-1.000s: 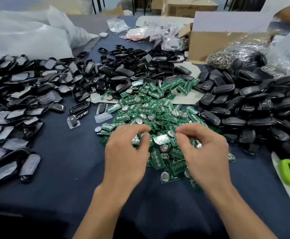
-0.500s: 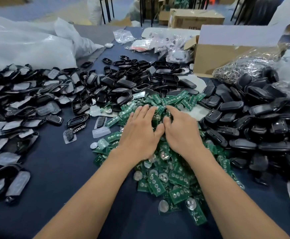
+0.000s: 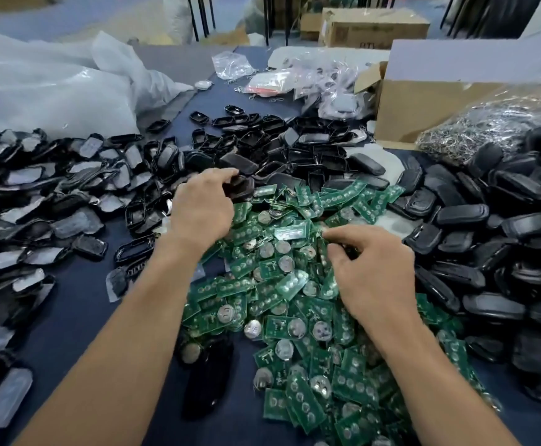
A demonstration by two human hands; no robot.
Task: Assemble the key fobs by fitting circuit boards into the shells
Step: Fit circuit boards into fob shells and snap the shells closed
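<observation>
Tabletop [image 3: 79, 317] carries circuit boards [image 3: 295, 317] centrally, shells [image 3: 488, 220] around. Hands, joined on the boards a moment ago, have parted: left hand [image 3: 201, 210] grip pinches one shell [image 3: 240, 188] at the far edge; right hand [image 3: 375, 272] grip curls among boards, hold unconfirmed. Fitting likely next.

A dark blue tabletop [image 3: 79, 294] carries crumpled clear plastic bags [image 3: 47, 88] at far left, small clear packets [image 3: 234, 64] at the back, an open cardboard box [image 3: 423, 104] and a bag of metal rings [image 3: 488, 127] at right.
</observation>
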